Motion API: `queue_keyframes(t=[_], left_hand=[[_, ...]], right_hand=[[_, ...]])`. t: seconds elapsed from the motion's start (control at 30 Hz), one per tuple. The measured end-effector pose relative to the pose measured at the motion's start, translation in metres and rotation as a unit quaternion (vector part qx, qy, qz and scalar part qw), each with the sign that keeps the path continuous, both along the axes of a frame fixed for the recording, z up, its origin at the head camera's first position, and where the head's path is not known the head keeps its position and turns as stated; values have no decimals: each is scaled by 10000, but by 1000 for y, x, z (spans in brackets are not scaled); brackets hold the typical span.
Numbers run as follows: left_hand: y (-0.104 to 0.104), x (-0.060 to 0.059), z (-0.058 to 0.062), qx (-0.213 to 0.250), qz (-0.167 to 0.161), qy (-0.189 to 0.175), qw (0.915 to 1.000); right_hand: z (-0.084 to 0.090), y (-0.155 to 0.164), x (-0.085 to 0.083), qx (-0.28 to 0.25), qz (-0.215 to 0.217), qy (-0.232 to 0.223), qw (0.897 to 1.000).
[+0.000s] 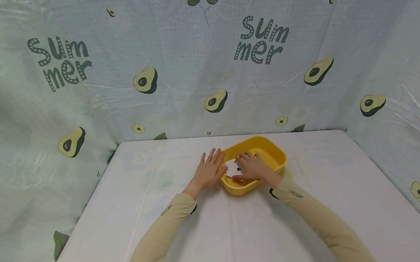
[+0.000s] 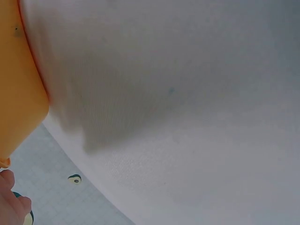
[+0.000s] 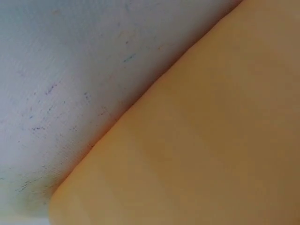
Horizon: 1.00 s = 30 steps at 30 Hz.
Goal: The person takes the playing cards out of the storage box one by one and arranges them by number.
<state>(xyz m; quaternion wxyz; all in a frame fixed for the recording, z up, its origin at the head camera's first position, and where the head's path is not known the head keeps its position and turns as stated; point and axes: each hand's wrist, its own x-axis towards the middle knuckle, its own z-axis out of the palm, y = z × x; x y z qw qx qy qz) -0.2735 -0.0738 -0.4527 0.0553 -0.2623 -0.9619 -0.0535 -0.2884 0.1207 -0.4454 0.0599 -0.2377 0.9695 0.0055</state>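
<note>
A yellow plastic tub (image 1: 273, 151) stands at an angle near the back of the table. Inside its left part is a flat white piece (image 1: 232, 167) with small black marks; its exact kind is unclear. My left hand (image 1: 208, 172) is at the tub's left rim, fingers extended and spread. Reaching over the near right rim, my right hand (image 1: 254, 168) is inside the tub at the white piece, its thumb apart from the fingers. In the left wrist view, part of a hand (image 2: 13, 204) shows beside the tub's wall (image 2: 18, 89). The right wrist view has only the tub's outer wall (image 3: 187, 154) and tabletop.
White cloth covers the table (image 1: 209, 235), whose back edge lies just behind the tub. A pale curtain (image 1: 180, 60) printed with avocados, flowers and lettering hangs behind and along both sides.
</note>
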Motion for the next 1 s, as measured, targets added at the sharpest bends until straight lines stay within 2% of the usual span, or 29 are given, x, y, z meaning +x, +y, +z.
queue_keyframes(t=[0.23,0.5,1.0], left_hand=[[0,0,0,-15,-5,2,10000],[0,1,1,-52,-3,61,10000],[0,1,2,-50,4,50,10000]], right_hand=[[-5,0,-4,48,30,-167,9998],[-10,0,-8,145,-14,-79,9999],[-8,0,-8,174,-184,-49,9997]])
